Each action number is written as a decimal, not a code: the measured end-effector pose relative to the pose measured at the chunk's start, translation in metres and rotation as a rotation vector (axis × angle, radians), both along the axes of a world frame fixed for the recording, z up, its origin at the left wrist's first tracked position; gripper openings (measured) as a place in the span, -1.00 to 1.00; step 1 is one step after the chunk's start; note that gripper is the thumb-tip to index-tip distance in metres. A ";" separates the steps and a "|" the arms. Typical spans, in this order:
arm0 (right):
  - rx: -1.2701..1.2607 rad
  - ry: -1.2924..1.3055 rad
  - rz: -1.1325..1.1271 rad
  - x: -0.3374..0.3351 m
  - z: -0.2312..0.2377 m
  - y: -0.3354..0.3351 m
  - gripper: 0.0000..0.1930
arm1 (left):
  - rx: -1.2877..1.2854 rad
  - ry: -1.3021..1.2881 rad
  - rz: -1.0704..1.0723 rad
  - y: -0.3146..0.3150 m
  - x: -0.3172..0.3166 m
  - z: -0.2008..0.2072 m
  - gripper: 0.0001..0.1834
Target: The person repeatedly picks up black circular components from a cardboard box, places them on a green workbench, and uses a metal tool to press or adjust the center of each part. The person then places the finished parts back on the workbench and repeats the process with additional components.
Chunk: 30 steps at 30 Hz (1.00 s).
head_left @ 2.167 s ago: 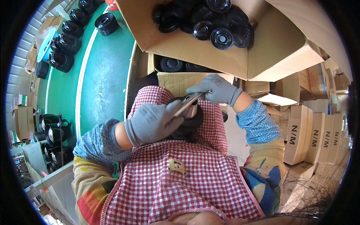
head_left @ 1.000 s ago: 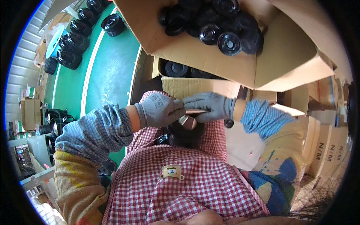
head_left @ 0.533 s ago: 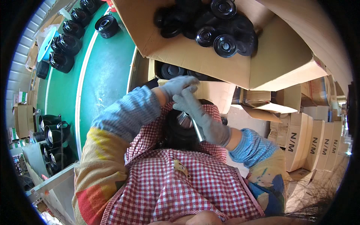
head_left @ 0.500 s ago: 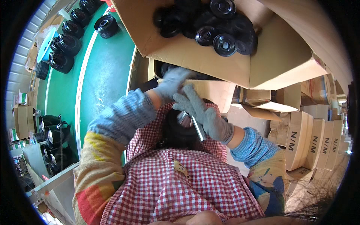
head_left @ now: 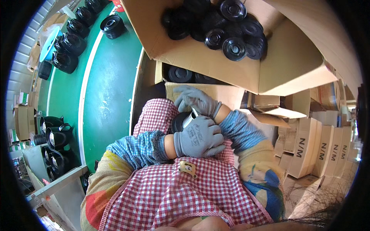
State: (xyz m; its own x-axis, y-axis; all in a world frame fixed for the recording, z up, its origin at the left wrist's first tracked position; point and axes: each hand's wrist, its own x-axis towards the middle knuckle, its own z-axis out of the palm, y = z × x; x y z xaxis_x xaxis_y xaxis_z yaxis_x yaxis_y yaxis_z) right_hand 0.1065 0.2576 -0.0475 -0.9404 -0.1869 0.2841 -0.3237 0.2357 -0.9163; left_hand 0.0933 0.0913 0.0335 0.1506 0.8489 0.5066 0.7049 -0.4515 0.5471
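Observation:
Both my hands wear grey gloves and meet over my lap, above a red checked apron [head_left: 181, 192]. My left hand [head_left: 198, 135] is closed around a black round part [head_left: 178, 121] and presses it against the apron. My right hand [head_left: 196, 101] lies just beyond it, curled over a thin silvery piece [head_left: 190, 118] that sticks out between the two hands and touches the black part. The rest of that piece is hidden under the gloves.
An open cardboard box [head_left: 216, 73] full of black round parts [head_left: 231, 34] hangs just ahead; a second box [head_left: 208, 90] sits under it. A green conveyor belt [head_left: 111, 84] with black parts [head_left: 111, 25] runs on the left. Stacked cartons [head_left: 320, 146] stand on the right.
Half a second ago my left hand was reaching up to the lower box; now it is back down on my lap, closed on the black part, with my right hand beside it.

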 end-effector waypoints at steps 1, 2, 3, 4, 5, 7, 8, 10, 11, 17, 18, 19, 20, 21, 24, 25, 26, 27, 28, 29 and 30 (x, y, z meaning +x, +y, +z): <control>0.063 0.061 0.027 -0.008 -0.012 0.004 -0.55 | -0.032 -0.028 -0.012 -0.001 -0.005 0.003 -0.75; 0.088 0.135 -0.027 -0.005 -0.027 0.004 -0.63 | -0.017 -0.055 -0.042 -0.001 -0.006 0.004 -0.75; 0.087 0.215 -0.158 0.005 -0.042 0.000 -0.70 | 0.001 -0.078 -0.077 -0.001 -0.007 0.004 -0.75; 0.082 0.258 -0.310 0.017 -0.052 -0.003 -0.77 | 0.020 -0.116 -0.120 -0.001 -0.007 0.005 -0.75; 0.106 0.262 -0.406 0.028 -0.053 -0.005 -0.83 | -0.004 -0.123 -0.216 0.000 -0.009 0.001 -0.73; 0.212 0.225 -0.455 0.047 -0.029 -0.002 -0.74 | 0.096 -0.326 -0.273 -0.006 -0.020 -0.014 -0.75; 0.321 0.169 -0.438 0.055 -0.012 0.005 -0.69 | 0.154 -0.413 -0.298 -0.009 -0.030 -0.016 -0.75; 0.491 0.060 -0.443 0.080 0.019 0.002 -0.62 | 0.150 -0.539 -0.371 -0.016 -0.043 -0.008 -0.75; 0.552 0.023 -0.457 0.091 0.034 -0.005 -0.62 | 0.153 -0.602 -0.406 -0.018 -0.048 -0.009 -0.73; 0.437 0.085 -0.147 0.063 0.023 0.049 -0.74 | 0.010 -0.518 -0.137 -0.028 -0.068 0.016 -0.72; 0.142 -0.067 -0.276 0.063 -0.007 0.059 -0.76 | 0.030 -0.581 0.171 -0.053 -0.070 0.017 -0.67; -0.164 -0.220 -0.383 0.062 -0.031 0.067 -0.79 | 0.025 -0.299 0.217 -0.079 -0.083 0.016 -0.66; -0.018 -0.167 -0.584 0.055 -0.019 0.074 -0.79 | 0.000 -0.044 0.175 -0.097 -0.082 0.010 -0.65; -0.067 -0.326 -0.821 0.047 -0.023 0.091 -0.65 | 0.006 0.196 0.108 -0.113 -0.083 0.006 -0.61; 0.281 -0.496 -1.157 0.016 -0.055 0.134 -0.48 | -0.227 0.657 -0.121 -0.145 -0.058 -0.020 -0.53; 0.299 -0.497 -1.214 0.006 -0.075 0.146 -0.46 | -0.225 0.681 -0.135 -0.149 -0.054 -0.038 -0.51; 0.305 -0.485 -1.280 -0.008 -0.089 0.159 -0.44 | -0.222 0.719 -0.153 -0.148 -0.055 -0.053 -0.49; 0.169 -0.499 -1.267 -0.019 -0.102 0.163 -0.44 | -0.231 0.714 -0.132 -0.144 -0.057 -0.063 -0.47; 0.042 -0.527 -1.240 -0.023 -0.120 0.168 -0.44 | -0.240 0.697 -0.109 -0.139 -0.059 -0.073 -0.45; 0.349 -0.633 -1.267 -0.015 -0.137 0.196 -0.45 | -0.238 0.426 0.044 -0.134 -0.065 -0.083 -0.44; 0.395 -0.736 -1.313 -0.008 -0.142 0.212 -0.49 | -0.455 0.365 0.107 -0.132 -0.070 -0.063 -0.41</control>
